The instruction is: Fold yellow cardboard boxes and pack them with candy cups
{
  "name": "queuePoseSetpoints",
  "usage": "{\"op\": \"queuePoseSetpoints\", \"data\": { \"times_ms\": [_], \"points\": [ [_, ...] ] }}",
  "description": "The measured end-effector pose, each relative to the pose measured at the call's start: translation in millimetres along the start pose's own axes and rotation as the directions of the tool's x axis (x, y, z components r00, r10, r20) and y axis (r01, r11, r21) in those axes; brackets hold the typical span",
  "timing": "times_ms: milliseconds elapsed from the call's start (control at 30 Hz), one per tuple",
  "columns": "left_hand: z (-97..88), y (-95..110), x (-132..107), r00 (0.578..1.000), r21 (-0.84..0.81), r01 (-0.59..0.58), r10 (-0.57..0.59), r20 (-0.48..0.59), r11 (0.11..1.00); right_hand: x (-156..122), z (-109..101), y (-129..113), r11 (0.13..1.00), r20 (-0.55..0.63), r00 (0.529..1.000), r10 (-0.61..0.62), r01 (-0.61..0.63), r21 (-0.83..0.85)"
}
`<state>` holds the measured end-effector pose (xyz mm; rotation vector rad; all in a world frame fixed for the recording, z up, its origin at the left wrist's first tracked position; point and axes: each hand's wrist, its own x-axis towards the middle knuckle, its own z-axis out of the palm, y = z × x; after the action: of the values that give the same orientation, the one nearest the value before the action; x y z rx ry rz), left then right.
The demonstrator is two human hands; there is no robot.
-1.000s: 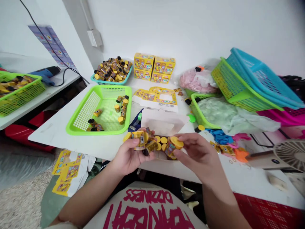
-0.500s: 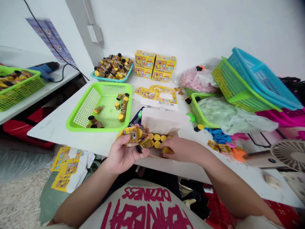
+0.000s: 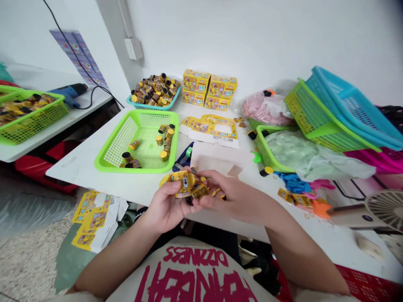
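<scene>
My left hand is closed around a bunch of small yellow-capped tubes at the table's near edge. My right hand reaches in from the right, its fingers pinching at the same bunch. Beneath my right hand lie more yellow caps in an open white box. A green basket with several loose tubes stands just behind my left hand.
A teal basket heaped with tubes and yellow boxes stand at the back. Flat yellow cartons lie mid-table. Green and blue baskets, bagged items and a fan fill the right. Cartons lie on the floor.
My right hand set its tube down into the box, then came left to the bunch in my left hand. The view shifted slightly.
</scene>
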<state>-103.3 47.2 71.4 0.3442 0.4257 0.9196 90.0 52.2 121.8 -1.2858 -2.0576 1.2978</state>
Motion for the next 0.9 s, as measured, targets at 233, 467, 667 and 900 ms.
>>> {"op": "queuePoseSetpoints", "data": {
  "times_ms": [233,467,667,900],
  "points": [
    [2.8,0.7,4.2,0.999,-0.02,-0.039,0.038,-0.021,0.999,5.2,22.0,20.1,0.862,-0.048,0.993,0.109,-0.071,0.502],
    [11.0,1.3,8.3,0.998,-0.005,-0.057,0.057,-0.009,0.998,7.0,26.1,27.4,0.674,-0.146,0.978,0.149,0.007,0.739],
    [7.1,10.4,13.8,0.995,-0.043,0.086,-0.084,0.045,0.995,0.1,18.1,33.8,0.748,-0.138,0.984,0.11,0.01,0.663],
    [-3.9,18.4,6.4,0.995,-0.11,0.071,-0.077,-0.056,0.991,-16.0,-12.3,34.9,1.0,-0.329,0.944,-0.013,0.011,-0.007]
  ]
}}
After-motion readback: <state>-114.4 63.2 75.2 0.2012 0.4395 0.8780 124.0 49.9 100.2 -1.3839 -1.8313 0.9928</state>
